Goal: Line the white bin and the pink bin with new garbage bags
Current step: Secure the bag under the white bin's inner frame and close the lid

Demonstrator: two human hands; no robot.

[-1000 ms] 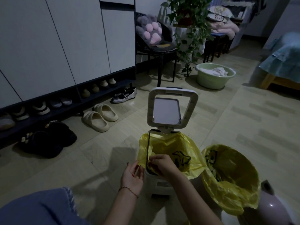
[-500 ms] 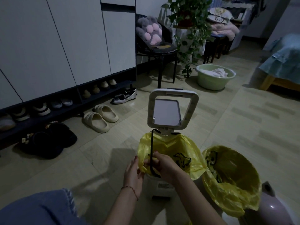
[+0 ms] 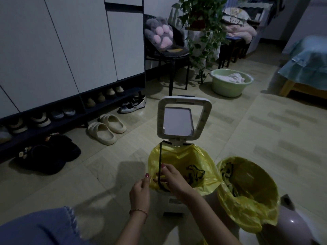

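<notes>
With my right hand (image 3: pixel 174 179) pinching the black retaining frame (image 3: pixel 160 167) and my left hand (image 3: pixel 139 191) gripping the yellow bag (image 3: pixel 187 156) at the white bin (image 3: pixel 169 204) rim, I risk tearing the film if the frame snags.

Pale tiled floor (image 3: pixel 265 138) carries everything here. The white bin (image 3: pixel 172 203) stands on it, lid up, with the pink bin (image 3: pixel 290 225) just beside it to the right. Left of the white bin, a pair of cream slippers (image 3: pixel 106 128) and dark fluffy slippers (image 3: pixel 47 156) lie near the shoe rack. Beyond the white bin sit silver flats (image 3: pixel 132 105), a black chair (image 3: pixel 169 55) and a green basin (image 3: pixel 231 82).
</notes>
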